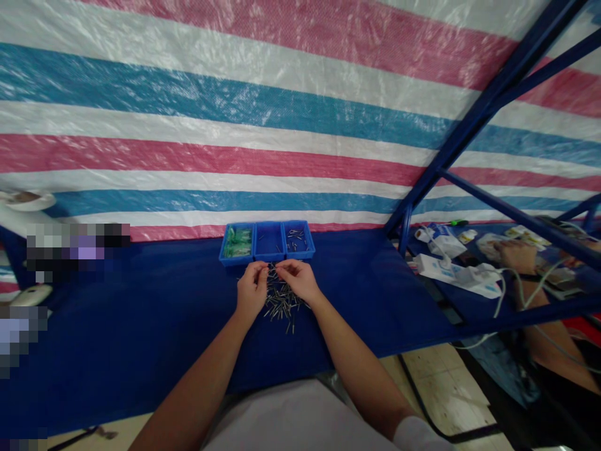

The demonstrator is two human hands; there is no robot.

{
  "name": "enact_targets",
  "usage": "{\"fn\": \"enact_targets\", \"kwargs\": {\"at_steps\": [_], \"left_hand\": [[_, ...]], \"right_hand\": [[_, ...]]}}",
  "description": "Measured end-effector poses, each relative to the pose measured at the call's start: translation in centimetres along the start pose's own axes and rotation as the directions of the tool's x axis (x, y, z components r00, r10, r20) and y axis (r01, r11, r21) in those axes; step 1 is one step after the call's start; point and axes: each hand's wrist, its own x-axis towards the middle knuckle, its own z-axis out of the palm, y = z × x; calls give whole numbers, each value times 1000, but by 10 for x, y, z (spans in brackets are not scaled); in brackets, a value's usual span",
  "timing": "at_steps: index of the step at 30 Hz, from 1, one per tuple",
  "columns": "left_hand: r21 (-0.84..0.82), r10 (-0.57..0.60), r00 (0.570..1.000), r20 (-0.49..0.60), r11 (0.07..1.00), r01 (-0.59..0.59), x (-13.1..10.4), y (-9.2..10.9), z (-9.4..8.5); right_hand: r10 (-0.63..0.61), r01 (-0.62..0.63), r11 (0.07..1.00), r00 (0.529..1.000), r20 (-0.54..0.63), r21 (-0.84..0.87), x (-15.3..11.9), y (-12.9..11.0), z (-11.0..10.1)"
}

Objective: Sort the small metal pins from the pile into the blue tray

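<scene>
A loose pile of thin metal pins (282,302) lies on the blue table, under and between my hands. My left hand (252,289) is closed in a pinch at the pile's far side, with a thin metal pin at its fingertips. Facing it, my right hand (300,280) pinches with thumb and forefinger, also on a thin metal pin; whether both hold the same one is too small to tell. Just beyond my fingers stand three joined blue bins. Green pieces fill the left bin (224,249), few bits lie in the middle bin (269,241), and several pins in the right bin (310,245).
The blue table (178,326) runs to a striped plastic sheet (282,131) behind. A blue metal frame (451,150) slants across the right. Past it, a co-worker's hand (516,255) is among cables, a white power strip (457,275) and packets. A blurred white object (28,213) stands left.
</scene>
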Motion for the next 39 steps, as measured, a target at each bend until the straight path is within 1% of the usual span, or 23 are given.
{"fn": "enact_targets", "kwargs": {"at_steps": [3, 5, 8, 10, 15, 20, 27, 30, 34, 36, 39], "left_hand": [[59, 17, 1000, 15, 998, -18, 0, 3, -2], [66, -8, 999, 44, 998, 5, -1, 6, -3], [-9, -51, 994, 99, 999, 52, -1, 9, -2], [-69, -60, 992, 113, 995, 68, -1, 10, -1], [-139, -65, 992, 105, 987, 79, -1, 9, 1], [-129, -59, 997, 59, 989, 66, -1, 7, 2], [-114, -44, 998, 44, 992, 49, 0, 5, 2], [-91, -60, 997, 49, 994, 64, 0, 7, 1], [-72, -112, 991, 74, 990, 118, -1, 9, -1], [-98, -135, 987, 89, 985, 143, -1, 10, -1], [-154, -126, 990, 66, 979, 134, 0, 9, 1]], "right_hand": [[1, -1, 1000, 1000, 5, 6, 0, -1, 0], [-5, 5, 1000, 1000, 7, 7, 0, -1, 0], [-14, 14, 1000, 1000, -5, 16, 1, -1, -2], [-15, 15, 1000, 1000, -19, 27, 2, 0, -3], [-10, 11, 999, 1000, -16, 51, 2, 1, -3], [1, -2, 999, 1000, 6, 47, 2, 2, -1], [-9, 8, 999, 1000, 29, 51, 1, 1, 0], [3, -4, 999, 999, 38, 37, 0, -1, 1], [9, -10, 999, 999, 42, 35, -1, -2, 2], [4, -5, 999, 999, 40, 34, 0, -1, 1], [-4, 4, 1000, 1000, 17, 25, 1, 1, 0]]}}
